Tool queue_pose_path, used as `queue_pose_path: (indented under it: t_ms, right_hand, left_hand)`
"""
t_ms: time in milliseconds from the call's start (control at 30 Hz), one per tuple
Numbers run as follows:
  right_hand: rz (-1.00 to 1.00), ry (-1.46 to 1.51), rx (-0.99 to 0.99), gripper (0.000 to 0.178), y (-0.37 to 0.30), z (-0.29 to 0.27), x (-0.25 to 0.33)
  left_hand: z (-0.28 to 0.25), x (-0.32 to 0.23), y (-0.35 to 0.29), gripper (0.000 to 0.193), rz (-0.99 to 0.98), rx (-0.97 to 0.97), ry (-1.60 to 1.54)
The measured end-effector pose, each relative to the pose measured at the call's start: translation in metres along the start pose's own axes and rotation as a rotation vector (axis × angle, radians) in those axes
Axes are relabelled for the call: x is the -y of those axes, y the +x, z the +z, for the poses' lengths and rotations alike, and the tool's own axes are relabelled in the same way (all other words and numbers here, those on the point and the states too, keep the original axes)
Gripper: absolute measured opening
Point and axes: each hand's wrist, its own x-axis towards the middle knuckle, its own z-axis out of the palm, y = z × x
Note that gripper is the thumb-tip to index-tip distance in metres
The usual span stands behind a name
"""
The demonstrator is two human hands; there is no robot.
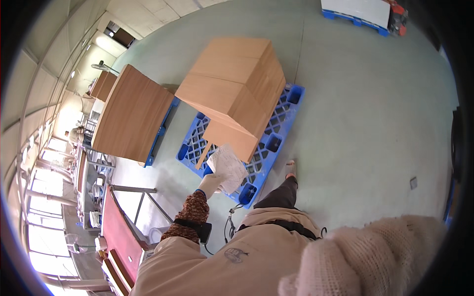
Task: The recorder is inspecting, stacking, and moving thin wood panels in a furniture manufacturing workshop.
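My left hand (211, 184) is closed on a creased white sheet of paper (228, 167) with faint markings. The paper hangs in front of a blue plastic pallet (283, 129). Brown boards (224, 74) are stacked on that pallet, with a smaller board (229, 138) and a narrow strip (203, 156) low at its near side. A dark band with a small black device is strapped over my left sleeve (193, 209). At the lower right a pale knitted sleeve (365, 256) looms close and blurred; my right hand does not show.
Left of the pallet, another brown stack (133, 113) stands on a blue pallet. A red-topped table (120, 232) with a metal frame is close on my left. Far right at the back, white sheets (358, 11) lie on a blue pallet beside something red. A person (77, 134) is far left.
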Motion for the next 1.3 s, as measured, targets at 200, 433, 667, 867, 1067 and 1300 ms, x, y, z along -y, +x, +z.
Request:
queue_pose_path:
  t_ms: [200, 433, 667, 867, 1067, 1300]
  right_hand:
    - [0.100, -0.101, -0.026, 0.034, 0.054, -0.059, -0.060]
    - [-0.005, 0.029, -0.452, 0.033, 0.092, -0.074, -0.155]
    - [-0.010, 0.430, -0.478, 0.007, 0.173, -0.041, -0.326]
    - [0.149, 1.163, -0.261, 0.027, 0.292, 0.088, -0.473]
    - [-0.022, 1.265, -0.065, 0.033, 0.362, 0.070, -0.516]
    - [-0.092, 1.601, 0.191, 0.040, 0.423, 0.074, -0.560]
  left_hand:
    - [0.017, -0.082, 0.081, 0.029, 0.031, 0.023, -0.082]
    - [0.038, -0.183, 0.128, 0.032, 0.125, 0.054, -0.007]
    - [0.092, -0.302, 0.116, 0.031, 0.283, 0.129, -0.069]
    - [0.141, -0.390, 0.122, 0.026, 0.227, 0.192, 0.005]
    - [0.177, -0.466, 0.115, 0.028, 0.197, 0.222, 0.014]
    - [0.197, -0.462, 0.165, 0.025, 0.199, 0.215, -0.066]
